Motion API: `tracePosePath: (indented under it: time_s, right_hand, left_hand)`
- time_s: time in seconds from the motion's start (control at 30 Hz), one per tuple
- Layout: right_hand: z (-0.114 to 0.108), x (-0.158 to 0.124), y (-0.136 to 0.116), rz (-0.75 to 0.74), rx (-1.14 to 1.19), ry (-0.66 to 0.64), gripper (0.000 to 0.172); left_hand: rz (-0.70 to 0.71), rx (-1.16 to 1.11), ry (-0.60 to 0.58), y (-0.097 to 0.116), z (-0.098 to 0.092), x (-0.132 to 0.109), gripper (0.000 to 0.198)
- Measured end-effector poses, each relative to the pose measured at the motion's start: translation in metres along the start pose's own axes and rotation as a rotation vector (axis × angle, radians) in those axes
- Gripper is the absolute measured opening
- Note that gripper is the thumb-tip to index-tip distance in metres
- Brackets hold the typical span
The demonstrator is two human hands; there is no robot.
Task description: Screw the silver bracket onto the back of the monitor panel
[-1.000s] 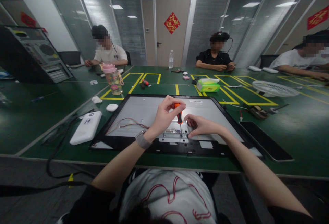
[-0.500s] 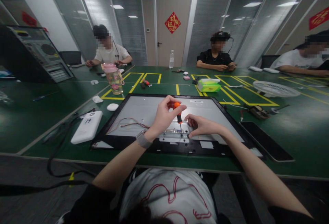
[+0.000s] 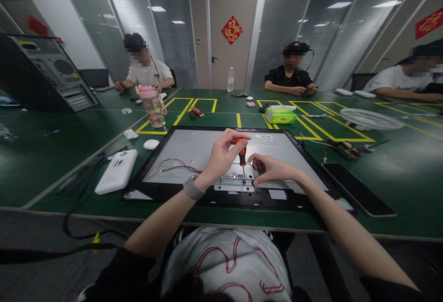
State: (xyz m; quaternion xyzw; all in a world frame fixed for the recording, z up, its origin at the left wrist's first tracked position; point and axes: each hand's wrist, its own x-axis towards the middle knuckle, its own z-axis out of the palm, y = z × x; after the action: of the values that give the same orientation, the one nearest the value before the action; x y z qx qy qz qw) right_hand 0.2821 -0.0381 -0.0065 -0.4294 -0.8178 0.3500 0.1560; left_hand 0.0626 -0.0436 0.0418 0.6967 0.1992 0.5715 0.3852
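My left hand (image 3: 226,152) grips the handle of an orange and black screwdriver (image 3: 242,156), which stands nearly upright. Its thin shaft points down at a metal bracket (image 3: 228,183) on the near part of a flat display panel (image 3: 187,142) with a black frame. My right hand (image 3: 272,169) rests beside the bracket, to the right of the shaft, its fingers curved with a gap between thumb and forefinger; nothing shows in it. Thin wires (image 3: 180,166) run over the panel left of the bracket. The screwdriver's tip is too small to make out clearly.
Left of the panel lie a white power bank (image 3: 117,171) and a white round object (image 3: 151,144); a drink bottle (image 3: 152,108) stands behind. A phone (image 3: 356,189) lies to the right, a green tissue pack (image 3: 281,114) beyond. Several people sit across the table.
The fingers of my left hand have shifted around the screwdriver's top, covering more of the orange cap. The screwdriver stays at the bracket, and my right hand has hardly moved.
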Motion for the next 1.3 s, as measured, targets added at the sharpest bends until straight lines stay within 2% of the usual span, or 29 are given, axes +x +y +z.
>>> tracePosePath:
  time_s: [0.13, 0.33, 0.5, 0.63, 0.83, 0.93, 1.07, 1.3]
  right_hand:
    - [0.0003, 0.0001, 0.0014, 0.006, 0.013, -0.006, 0.067]
    - [0.0009, 0.001, 0.0035, -0.008, 0.013, 0.007, 0.067]
    - [0.0007, 0.0006, 0.0016, 0.008, 0.01, 0.002, 0.068]
    - [0.0008, 0.0005, 0.0023, 0.008, 0.009, 0.004, 0.069]
    - [0.0006, 0.0012, 0.0047, -0.008, 0.014, -0.004, 0.067]
    - [0.0006, 0.0008, 0.0037, -0.004, 0.011, -0.001, 0.067]
    - [0.0003, 0.0, 0.0005, 0.012, 0.008, -0.005, 0.066]
    - [0.0, 0.0, -0.0002, 0.0, 0.01, -0.007, 0.067]
  left_hand:
    - [-0.038, -0.07, -0.025, -0.0011, -0.0004, 0.0007, 0.024]
    - [0.001, 0.015, -0.012, 0.0007, -0.0001, 0.0004, 0.016]
    - [-0.074, -0.161, -0.069, -0.0042, -0.0008, 0.0004, 0.028]
    - [-0.089, -0.219, -0.117, -0.0051, -0.0009, 0.0004, 0.029]
    - [-0.019, -0.002, -0.041, -0.0003, 0.0001, -0.0002, 0.015]
    - [-0.008, -0.01, -0.043, -0.0013, -0.0001, 0.0, 0.017]
    - [-0.081, -0.097, -0.068, -0.0026, 0.0011, -0.0006, 0.029]
    - [-0.009, 0.117, 0.031, -0.0018, 0.002, -0.0018, 0.015]
